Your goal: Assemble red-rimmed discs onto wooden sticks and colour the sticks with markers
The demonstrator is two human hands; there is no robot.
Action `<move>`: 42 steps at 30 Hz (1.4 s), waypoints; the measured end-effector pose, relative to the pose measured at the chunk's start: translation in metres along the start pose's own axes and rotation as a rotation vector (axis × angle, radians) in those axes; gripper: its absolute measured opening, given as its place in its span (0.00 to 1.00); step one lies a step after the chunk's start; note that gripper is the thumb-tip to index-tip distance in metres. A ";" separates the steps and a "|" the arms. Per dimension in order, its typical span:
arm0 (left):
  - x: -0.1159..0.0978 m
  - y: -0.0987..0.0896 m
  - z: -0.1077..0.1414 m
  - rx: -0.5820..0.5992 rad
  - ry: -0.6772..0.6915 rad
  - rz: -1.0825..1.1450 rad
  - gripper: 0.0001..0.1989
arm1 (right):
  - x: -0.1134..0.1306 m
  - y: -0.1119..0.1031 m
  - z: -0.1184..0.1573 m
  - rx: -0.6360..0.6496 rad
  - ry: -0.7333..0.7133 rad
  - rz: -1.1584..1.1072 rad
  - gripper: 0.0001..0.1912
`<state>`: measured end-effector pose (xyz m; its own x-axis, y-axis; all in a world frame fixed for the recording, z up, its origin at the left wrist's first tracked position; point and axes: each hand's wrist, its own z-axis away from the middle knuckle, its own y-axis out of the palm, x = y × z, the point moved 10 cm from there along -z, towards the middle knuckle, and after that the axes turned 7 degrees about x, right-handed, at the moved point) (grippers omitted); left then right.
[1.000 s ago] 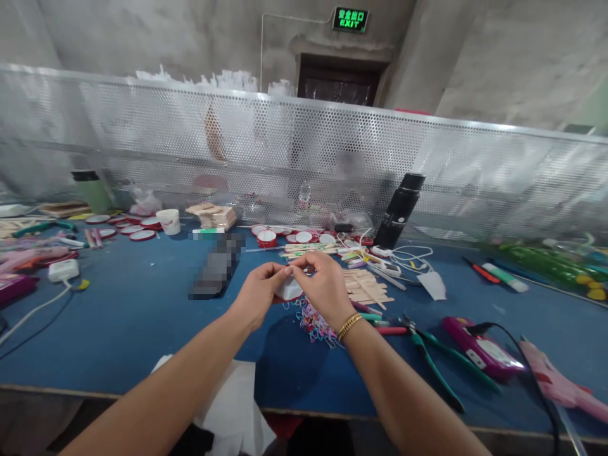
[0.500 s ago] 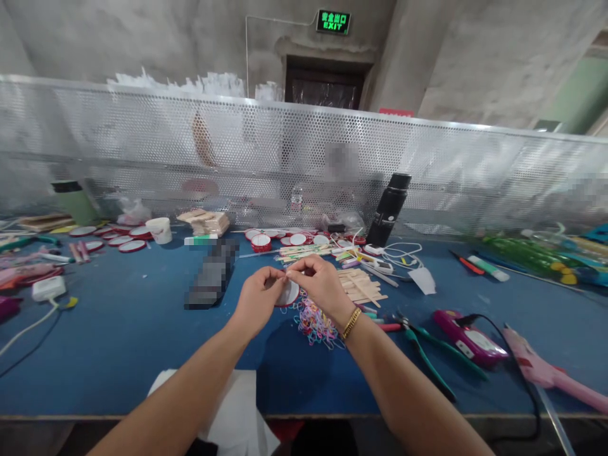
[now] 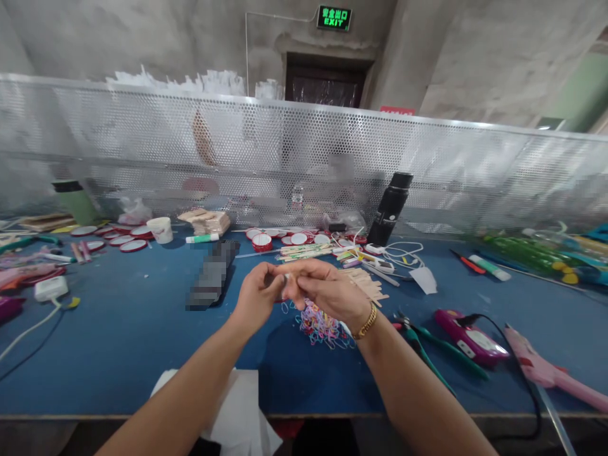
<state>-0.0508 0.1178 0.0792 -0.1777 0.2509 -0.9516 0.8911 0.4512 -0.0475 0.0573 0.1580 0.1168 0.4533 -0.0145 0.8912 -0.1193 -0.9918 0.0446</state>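
Note:
My left hand point(image 3: 259, 297) is closed on a small white disc with a red rim point(image 3: 285, 288), most of which the fingers hide. Against its right side is my right hand point(image 3: 327, 288), its fingers bent and crossing over the disc; whether they grip it cannot be made out. A gold bracelet point(image 3: 365, 321) circles the right wrist. Just below the hands lies a pile of small coloured loops point(image 3: 323, 323). Flat wooden sticks point(image 3: 365, 285) lie beyond the right hand.
Pliers point(image 3: 441, 348), a purple device point(image 3: 470, 337) and a pink glue gun point(image 3: 546, 367) lie at the right. A black bottle point(image 3: 390, 209) stands behind. Red-rimmed discs point(image 3: 299, 239) line the back, and white paper point(image 3: 237, 405) is at the front edge.
My right hand has turned and moved slightly right, its fingers now reaching across in front of the disc. The disc shows less than before. My left hand has barely moved.

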 end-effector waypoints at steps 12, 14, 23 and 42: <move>-0.008 -0.014 -0.002 -0.038 0.017 -0.087 0.42 | 0.013 -0.039 0.011 -0.217 0.092 1.161 0.54; -0.004 -0.015 -0.003 -0.043 -0.039 -0.090 0.29 | 0.008 -0.029 0.007 -0.171 0.104 1.252 0.52; 0.008 -0.008 0.000 -0.040 -0.178 0.170 0.21 | 0.009 -0.012 0.003 -0.164 -0.006 1.320 0.39; 0.006 -0.007 0.001 -0.029 -0.137 0.157 0.18 | 0.006 -0.009 0.001 -0.158 -0.007 1.312 0.40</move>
<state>-0.0575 0.1147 0.0738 0.0223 0.2026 -0.9790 0.8905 0.4411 0.1115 0.0622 0.1663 0.1213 -0.0727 -0.9477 0.3109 -0.5714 -0.2159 -0.7918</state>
